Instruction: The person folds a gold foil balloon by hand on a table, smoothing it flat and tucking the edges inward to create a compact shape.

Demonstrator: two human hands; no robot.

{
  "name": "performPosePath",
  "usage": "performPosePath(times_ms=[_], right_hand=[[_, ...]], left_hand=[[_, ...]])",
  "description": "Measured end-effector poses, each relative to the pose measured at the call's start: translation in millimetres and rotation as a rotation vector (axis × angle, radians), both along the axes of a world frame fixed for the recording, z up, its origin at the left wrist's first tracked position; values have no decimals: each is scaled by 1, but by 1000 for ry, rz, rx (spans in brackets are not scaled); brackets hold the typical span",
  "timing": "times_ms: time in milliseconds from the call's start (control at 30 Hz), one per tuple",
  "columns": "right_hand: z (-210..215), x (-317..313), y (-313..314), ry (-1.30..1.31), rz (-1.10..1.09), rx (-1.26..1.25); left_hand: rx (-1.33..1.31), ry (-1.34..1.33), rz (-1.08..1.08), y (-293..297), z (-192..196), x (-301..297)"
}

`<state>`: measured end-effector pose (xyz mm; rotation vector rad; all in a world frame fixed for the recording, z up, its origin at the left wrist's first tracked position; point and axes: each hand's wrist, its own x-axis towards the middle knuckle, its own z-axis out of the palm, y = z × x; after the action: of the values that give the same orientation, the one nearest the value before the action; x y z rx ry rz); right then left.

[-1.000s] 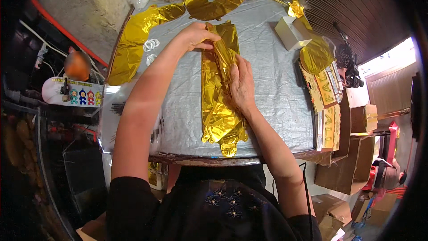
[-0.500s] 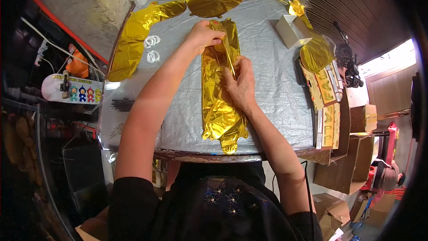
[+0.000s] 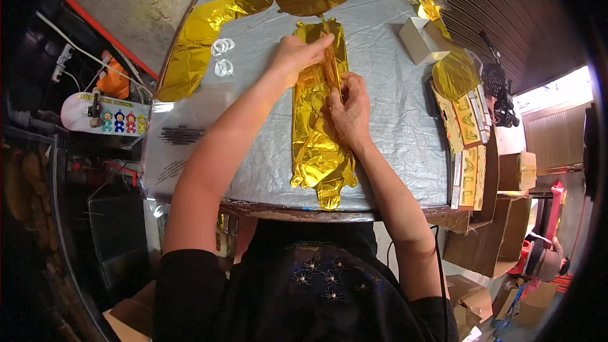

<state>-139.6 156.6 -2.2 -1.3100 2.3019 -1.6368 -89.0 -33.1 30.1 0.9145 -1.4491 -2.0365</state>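
A flat, uninflated gold foil balloon (image 3: 310,158) lies lengthwise before me, wrinkled, with small tabs along its near end. Its foil is gathered into a narrow upright fold toward the right side. My left hand (image 3: 300,58) is closed on that fold near the far end, thumb and fingers pinched together. Lower down, my right hand (image 3: 352,111) pinches the fold from the right side, its fingers curled. Parts of the foil are hidden under both hands.
More gold foil balloons lie at the far left (image 3: 190,54) and far edge (image 3: 310,0). White ribbon coils (image 3: 222,57) sit left of my work. An open white box (image 3: 423,41) stands far right, above printed cartons (image 3: 470,171). A clear plastic sheet (image 3: 183,152) lies at left.
My left hand has shifted right and slightly farther away along the fold. The raised foil looks narrower and more pressed together. My right hand has barely moved. The whole view has shifted slightly.
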Motion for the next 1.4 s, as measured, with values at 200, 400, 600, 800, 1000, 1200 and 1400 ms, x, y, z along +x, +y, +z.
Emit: performPosePath(times_ms=[200,400,600,800,1000,1200,1400], right_hand=[[-1,-7,3,68,7,29],[-3,-8,2,122,6,-2],[-2,-2,-4,89,81,-25],[-1,-8,3,47,70,56],[4,-1,4,231,106,81],[9,5,11,225,93,196],[7,4,9,204,100,222]], left_hand=[[-811,-528,-230,30,27,8],[-748,-560,-152,28,13,-8],[-343,-382,-171,2,-4,-2],[-192,-294,-215,-14,6,-6],[-541,-303,-190,-50,-30,-3],[-704,-338,-127,-40,-29,6],[-1286,123,-305,-19,4,-7]])
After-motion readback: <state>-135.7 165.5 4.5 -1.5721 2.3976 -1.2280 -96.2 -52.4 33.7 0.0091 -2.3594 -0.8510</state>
